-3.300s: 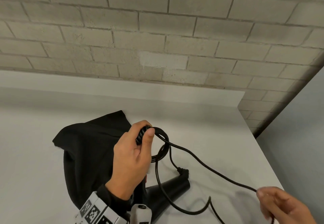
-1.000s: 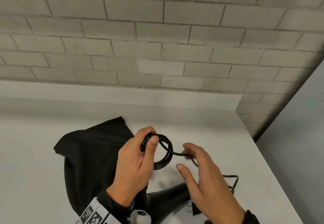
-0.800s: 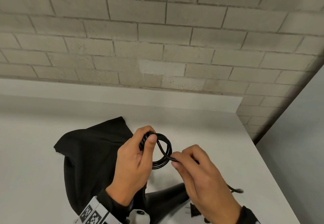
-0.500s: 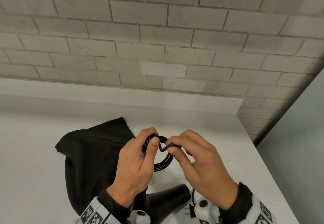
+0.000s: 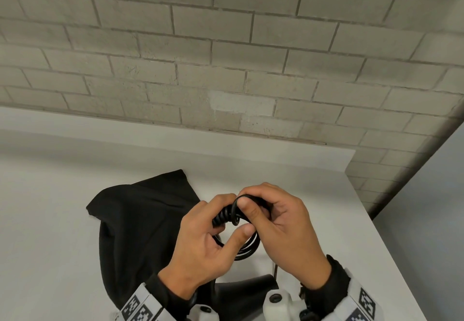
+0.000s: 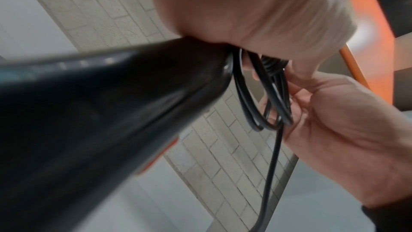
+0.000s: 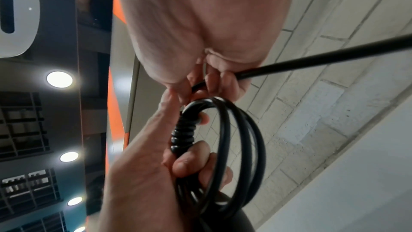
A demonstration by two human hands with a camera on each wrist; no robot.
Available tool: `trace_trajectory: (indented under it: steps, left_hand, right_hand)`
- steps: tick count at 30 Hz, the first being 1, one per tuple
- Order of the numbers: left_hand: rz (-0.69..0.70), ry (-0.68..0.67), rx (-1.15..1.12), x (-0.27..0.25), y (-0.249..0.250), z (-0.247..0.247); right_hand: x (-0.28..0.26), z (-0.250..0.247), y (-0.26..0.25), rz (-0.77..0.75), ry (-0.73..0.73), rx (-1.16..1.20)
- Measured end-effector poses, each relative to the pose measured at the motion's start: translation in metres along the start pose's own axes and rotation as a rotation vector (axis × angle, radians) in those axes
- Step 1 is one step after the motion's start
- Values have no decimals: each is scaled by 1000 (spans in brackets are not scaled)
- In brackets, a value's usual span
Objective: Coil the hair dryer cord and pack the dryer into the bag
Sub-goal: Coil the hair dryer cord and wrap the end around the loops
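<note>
My left hand (image 5: 213, 240) holds the black hair dryer (image 5: 241, 293) upright by its handle end, fingers curled round the ribbed cord collar (image 5: 222, 216) and the coiled black cord (image 5: 247, 248). My right hand (image 5: 271, 217) pinches the cord at the top of the coil, right against the left fingers. In the right wrist view the coil (image 7: 236, 156) shows three loops, with a free length of cord (image 7: 323, 59) running off from my right fingers. The left wrist view shows the dryer handle (image 6: 125, 105) and the loops (image 6: 269, 98). The black bag (image 5: 140, 222) lies flat on the table, left of my hands.
A white table (image 5: 50, 233) stands against a grey brick wall (image 5: 226, 57). Its right edge (image 5: 391, 245) drops off close to my right wrist. The bag's mouth is hidden under my left forearm.
My right hand came in from the far right, drawing the loose cord with it, and laid another loop onto the coil. It now pinches the cord against my left fingers.
</note>
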State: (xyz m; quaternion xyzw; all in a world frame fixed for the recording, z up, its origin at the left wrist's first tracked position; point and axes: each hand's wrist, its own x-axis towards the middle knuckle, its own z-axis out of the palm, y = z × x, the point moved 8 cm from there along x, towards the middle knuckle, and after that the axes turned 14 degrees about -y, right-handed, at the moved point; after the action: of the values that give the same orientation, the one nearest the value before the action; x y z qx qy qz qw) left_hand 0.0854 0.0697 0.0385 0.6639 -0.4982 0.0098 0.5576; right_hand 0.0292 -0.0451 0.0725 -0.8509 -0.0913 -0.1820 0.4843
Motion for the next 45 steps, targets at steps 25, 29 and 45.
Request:
trace_trajectory:
  steps: [25, 29, 45]
  left_hand:
    - [62, 57, 76, -3, 5, -1]
    - [67, 61, 82, -4, 5, -1]
    - [116, 125, 149, -7, 12, -3]
  right_hand:
    - [-1, 4, 21, 70, 19, 250]
    - [-4, 5, 28, 112, 29, 352]
    - [-20, 10, 34, 127, -4, 388]
